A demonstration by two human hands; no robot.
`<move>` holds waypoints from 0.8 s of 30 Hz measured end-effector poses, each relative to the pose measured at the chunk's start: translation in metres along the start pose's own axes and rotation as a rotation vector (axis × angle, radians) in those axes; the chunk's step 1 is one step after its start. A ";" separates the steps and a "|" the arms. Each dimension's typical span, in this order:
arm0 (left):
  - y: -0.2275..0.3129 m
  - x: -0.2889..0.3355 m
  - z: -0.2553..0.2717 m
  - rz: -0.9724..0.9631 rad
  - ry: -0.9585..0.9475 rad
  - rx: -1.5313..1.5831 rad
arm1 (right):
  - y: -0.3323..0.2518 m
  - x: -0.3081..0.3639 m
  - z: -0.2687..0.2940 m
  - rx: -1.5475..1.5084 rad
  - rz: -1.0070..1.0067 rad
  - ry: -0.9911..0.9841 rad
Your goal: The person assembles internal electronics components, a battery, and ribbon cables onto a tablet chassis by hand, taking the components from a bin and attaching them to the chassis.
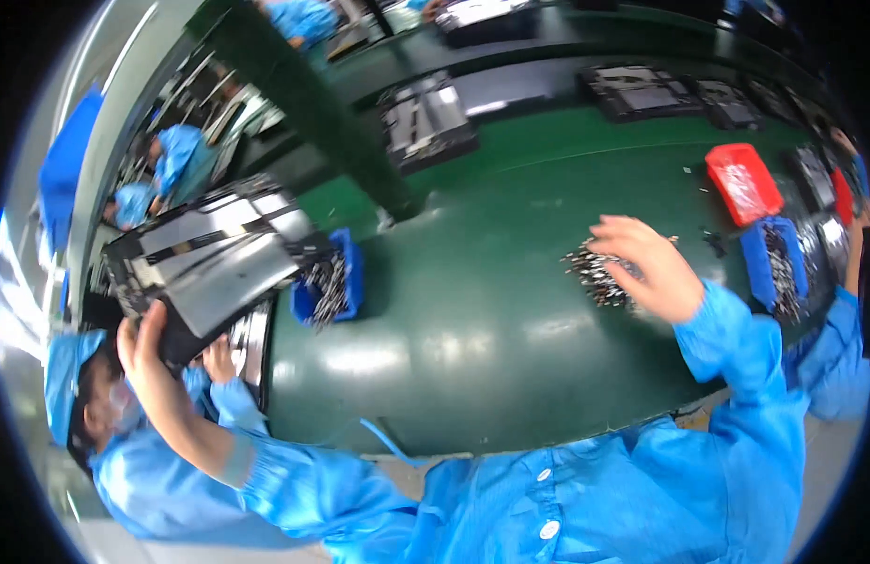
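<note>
At the left, my left hand (145,352) is closed on the near edge of a black-framed electronic device panel (219,268) with silvery plates and dark strips inside. The panel is tilted and held up beside a blue bin (352,273) of small metal parts. Over to the right, my right hand (646,268) hovers over or touches a loose pile of small, dark and shiny metal parts (595,277) on the green table; which of the two I cannot tell. Its fingers are stretched and slightly bent, thumb apart, and nothing shows in them.
A co-worker in a blue cap (73,376) sits close at the left, one hand (219,360) below the panel. A green post (313,113) rises from the table (454,282). Rightward stand a red bin (743,183) and another blue bin (759,268). More panels (425,117) line the back.
</note>
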State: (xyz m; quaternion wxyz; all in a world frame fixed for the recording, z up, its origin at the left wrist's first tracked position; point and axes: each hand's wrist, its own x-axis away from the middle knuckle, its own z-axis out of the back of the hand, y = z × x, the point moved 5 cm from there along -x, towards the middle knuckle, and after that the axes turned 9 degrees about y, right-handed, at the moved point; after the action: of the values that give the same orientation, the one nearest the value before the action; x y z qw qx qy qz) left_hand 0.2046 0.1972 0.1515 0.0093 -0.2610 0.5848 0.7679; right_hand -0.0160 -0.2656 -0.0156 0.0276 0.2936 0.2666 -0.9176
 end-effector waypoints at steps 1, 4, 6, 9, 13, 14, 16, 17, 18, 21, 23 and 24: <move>0.011 0.040 0.009 -0.043 -0.024 -0.012 | -0.008 0.013 0.002 -0.039 -0.013 0.013; 0.000 0.147 0.006 0.144 0.117 0.129 | -0.036 0.035 0.005 -0.224 -0.236 -0.042; -0.041 0.199 0.011 0.303 0.143 0.148 | -0.044 0.029 -0.007 -0.361 -0.437 -0.111; -0.082 0.270 -0.021 0.577 0.016 0.392 | -0.066 -0.009 -0.011 -0.325 -0.170 0.039; -0.119 0.335 -0.058 0.692 0.206 0.632 | -0.098 -0.092 -0.074 -0.421 -0.033 -0.274; -0.124 0.350 -0.069 0.754 0.200 0.694 | -0.103 -0.107 -0.102 -0.405 0.011 -0.309; -0.115 0.371 -0.088 0.872 0.144 0.815 | -0.099 -0.130 -0.165 -0.303 0.062 -0.275; -0.118 0.380 -0.086 0.899 0.101 0.820 | -0.097 -0.137 -0.199 -0.247 0.084 -0.222; -0.120 0.381 -0.080 0.912 0.105 0.834 | -0.092 -0.142 -0.217 -0.232 0.088 -0.235; -0.124 0.376 -0.068 0.943 -0.323 0.783 | -0.089 -0.148 -0.251 -0.363 -0.020 -0.231; -0.125 0.382 -0.068 1.076 -0.781 0.745 | -0.087 -0.147 -0.255 -0.551 -0.178 -0.231; -0.119 0.381 -0.069 1.005 -0.841 0.707 | -0.088 -0.148 -0.252 -0.543 -0.181 -0.237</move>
State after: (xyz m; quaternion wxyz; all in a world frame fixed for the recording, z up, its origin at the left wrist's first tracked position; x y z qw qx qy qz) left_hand -0.0588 0.0614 -0.1242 -0.0366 0.3722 0.7931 0.4808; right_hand 0.2202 -0.0782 -0.0652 0.0540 0.1414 0.5220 -0.8394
